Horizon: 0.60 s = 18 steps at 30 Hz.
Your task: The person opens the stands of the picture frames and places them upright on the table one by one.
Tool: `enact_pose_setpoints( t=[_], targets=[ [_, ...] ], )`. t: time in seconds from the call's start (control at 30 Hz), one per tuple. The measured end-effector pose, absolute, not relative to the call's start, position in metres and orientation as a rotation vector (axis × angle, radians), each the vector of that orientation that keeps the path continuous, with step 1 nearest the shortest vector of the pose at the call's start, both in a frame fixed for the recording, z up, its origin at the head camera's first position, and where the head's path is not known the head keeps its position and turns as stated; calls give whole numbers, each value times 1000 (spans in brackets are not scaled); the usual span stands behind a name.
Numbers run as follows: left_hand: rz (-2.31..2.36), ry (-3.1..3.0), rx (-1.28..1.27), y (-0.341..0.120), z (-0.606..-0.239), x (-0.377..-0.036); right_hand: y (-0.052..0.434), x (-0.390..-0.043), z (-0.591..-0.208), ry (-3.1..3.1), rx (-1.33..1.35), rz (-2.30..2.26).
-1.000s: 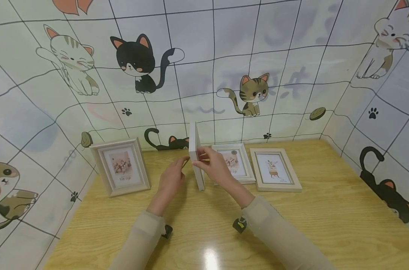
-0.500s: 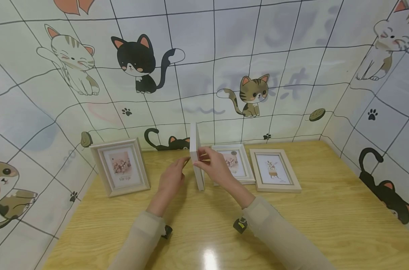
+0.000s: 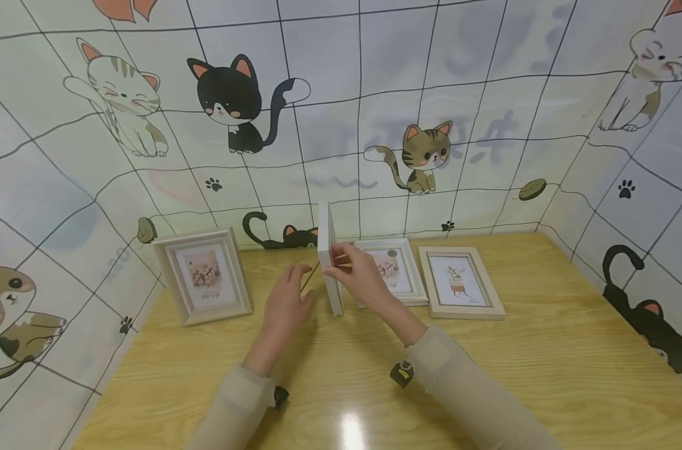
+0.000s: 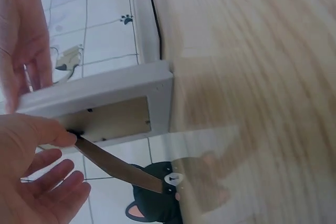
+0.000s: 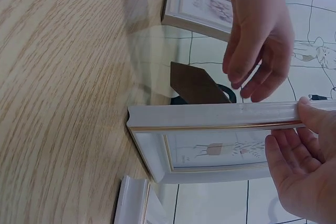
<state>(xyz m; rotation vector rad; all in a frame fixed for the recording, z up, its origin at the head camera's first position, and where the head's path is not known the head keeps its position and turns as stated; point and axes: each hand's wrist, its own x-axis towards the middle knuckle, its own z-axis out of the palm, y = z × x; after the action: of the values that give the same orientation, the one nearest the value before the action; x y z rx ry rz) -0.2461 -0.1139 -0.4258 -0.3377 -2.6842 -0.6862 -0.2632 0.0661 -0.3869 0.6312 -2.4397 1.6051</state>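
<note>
A white picture frame (image 3: 332,294) stands upright in the middle of the table, seen nearly edge-on in the head view. My right hand (image 3: 363,278) grips its near side, thumb on the edge and fingers over the front. In the right wrist view, the frame's front (image 5: 226,116) has gold trim and a plant print. A brown easel leg (image 4: 118,166) sticks out from its back. My left hand (image 3: 284,300) is beside that leg, fingers relaxed and spread; in the right wrist view the left hand (image 5: 262,45) appears apart from the leg.
A cream picture frame (image 3: 242,290) with a flower print stands at the left. To the right, a white frame (image 3: 416,281) and a light wood frame (image 3: 492,303) lean back on the wooden table (image 3: 543,369). A cat-patterned wall covering (image 3: 329,144) encloses the back and sides.
My left hand has drawn slightly back from the easel leg, and its thumb and fingers have parted. The right hand and the frame stay in place.
</note>
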Motion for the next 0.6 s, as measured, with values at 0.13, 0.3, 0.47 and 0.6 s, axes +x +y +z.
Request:
enact_pose_setpoints(
  t=[0.13, 0.3, 0.47, 0.6],
  targets=[
    [-789, -2645, -326, -111, -421, -238, 66, -264, -387, -2449, 623, 1615],
    [-908, -2679, -313, -105, -420, -233, 67, -265, -388, -2453, 616, 1622],
    [-962, -2699, -303, -98, -421, -233, 67, -264, -387, -2442, 631, 1629],
    [-990, -2699, -300, -95, -420, -232, 67, -263, -387, -2435, 636, 1636]
  ],
)
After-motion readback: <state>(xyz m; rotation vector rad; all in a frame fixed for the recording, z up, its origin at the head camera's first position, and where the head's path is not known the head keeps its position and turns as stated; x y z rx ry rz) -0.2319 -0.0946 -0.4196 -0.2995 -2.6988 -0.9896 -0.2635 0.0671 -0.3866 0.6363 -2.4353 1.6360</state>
